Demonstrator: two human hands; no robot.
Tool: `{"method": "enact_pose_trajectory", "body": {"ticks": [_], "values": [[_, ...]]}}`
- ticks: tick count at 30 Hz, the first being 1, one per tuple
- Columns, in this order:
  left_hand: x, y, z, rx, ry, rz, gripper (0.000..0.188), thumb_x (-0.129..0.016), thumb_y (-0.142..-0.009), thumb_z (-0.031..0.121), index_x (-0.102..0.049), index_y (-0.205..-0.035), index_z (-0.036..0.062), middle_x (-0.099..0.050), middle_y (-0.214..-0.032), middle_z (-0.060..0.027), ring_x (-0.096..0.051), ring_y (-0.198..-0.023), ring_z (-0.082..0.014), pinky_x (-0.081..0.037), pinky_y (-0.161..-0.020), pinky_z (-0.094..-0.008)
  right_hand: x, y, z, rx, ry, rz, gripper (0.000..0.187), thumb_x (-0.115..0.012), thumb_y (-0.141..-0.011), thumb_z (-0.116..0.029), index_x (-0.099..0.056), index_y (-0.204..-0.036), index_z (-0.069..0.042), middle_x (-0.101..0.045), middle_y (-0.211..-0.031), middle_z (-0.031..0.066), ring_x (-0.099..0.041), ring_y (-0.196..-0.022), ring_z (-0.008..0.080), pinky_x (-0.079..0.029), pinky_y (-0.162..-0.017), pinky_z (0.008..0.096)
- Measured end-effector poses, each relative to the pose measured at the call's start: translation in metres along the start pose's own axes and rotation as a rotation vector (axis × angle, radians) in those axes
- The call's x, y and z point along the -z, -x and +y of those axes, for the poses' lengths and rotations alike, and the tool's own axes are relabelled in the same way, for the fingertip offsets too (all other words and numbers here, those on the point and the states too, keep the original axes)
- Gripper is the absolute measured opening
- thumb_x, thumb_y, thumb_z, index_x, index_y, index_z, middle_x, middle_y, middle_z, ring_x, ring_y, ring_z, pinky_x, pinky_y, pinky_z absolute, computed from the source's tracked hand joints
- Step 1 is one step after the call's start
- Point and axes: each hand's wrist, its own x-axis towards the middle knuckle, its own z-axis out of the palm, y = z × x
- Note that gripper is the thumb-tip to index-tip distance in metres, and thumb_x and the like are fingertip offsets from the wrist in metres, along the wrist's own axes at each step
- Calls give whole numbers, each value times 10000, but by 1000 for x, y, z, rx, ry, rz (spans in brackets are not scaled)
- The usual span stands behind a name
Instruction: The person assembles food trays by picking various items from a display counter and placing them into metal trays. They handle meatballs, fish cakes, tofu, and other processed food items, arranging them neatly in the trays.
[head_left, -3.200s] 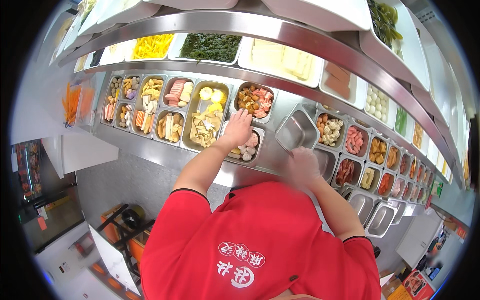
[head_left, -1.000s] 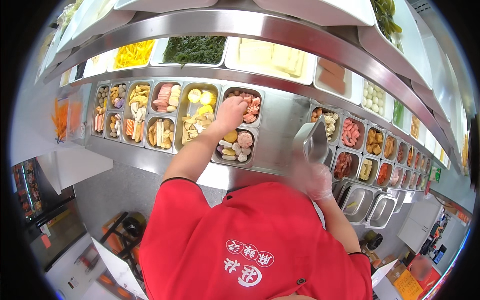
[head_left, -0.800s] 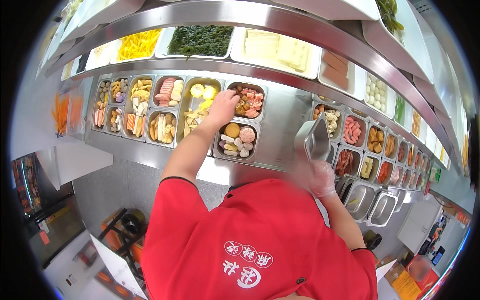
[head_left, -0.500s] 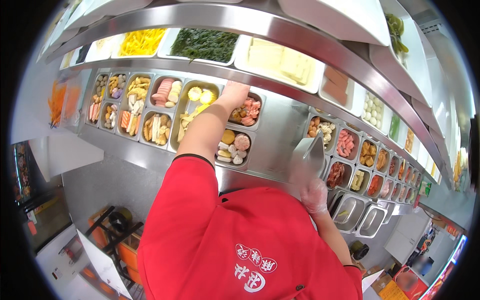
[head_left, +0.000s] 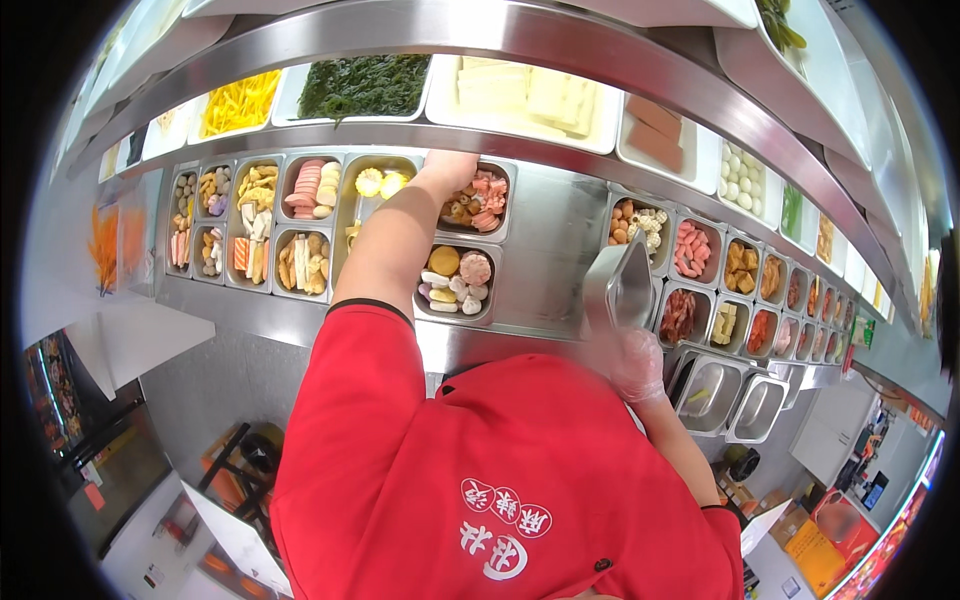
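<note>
My left arm stretches over the counter. My left hand (head_left: 452, 168) reaches under the upper shelf's steel rim, between a steel pan of yellow corn pieces (head_left: 382, 182) and a pan of pink meat pieces (head_left: 486, 195). The shelf rim hides its fingers. My right hand (head_left: 637, 368), in a clear plastic glove, grips an upright-tilted steel pan (head_left: 603, 290) at its lower end. That pan is held above the counter, left of a pan with brown and whitish pieces (head_left: 640, 228). Below the meat pan sits one of round slices and balls (head_left: 455, 280).
An upper shelf (head_left: 330, 137) bears white trays of yellow strips (head_left: 240, 105), dark green seaweed (head_left: 365, 88), pale tofu-like sheets (head_left: 525, 95) and small white eggs (head_left: 740, 180). Rows of filled steel pans run to the right. Bare steel pans (head_left: 755, 408) stand at the front right.
My view has shifted slightly, so the counter and shelf sit differently in the picture. My left hand stays by the corn and meat pans. The right hand still holds the steel pan.
</note>
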Motion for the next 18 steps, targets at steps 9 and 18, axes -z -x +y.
{"method": "enact_pose_trajectory", "body": {"ticks": [9,18], "values": [[20,14,9,-3,-104,-227,270,-557,-995,119,-723,-1192,39,-734,-1229,-209,-719,-1140,-358,-572,-956,-483,7,-5,-7,-56,25,-10,109,-714,-903,-145,-696,-857,-48,-682,-822,181,-658,-819,425,-520,-756,528],[-24,83,23,-263,-50,426,211,-600,-892,85,-631,-1096,42,-638,-1143,-143,-599,-1153,-305,-453,-1009,-436,5,1,-2,-65,33,78,81,-749,-886,-112,-705,-911,-48,-703,-858,176,-674,-837,418,-531,-767,515]]}}
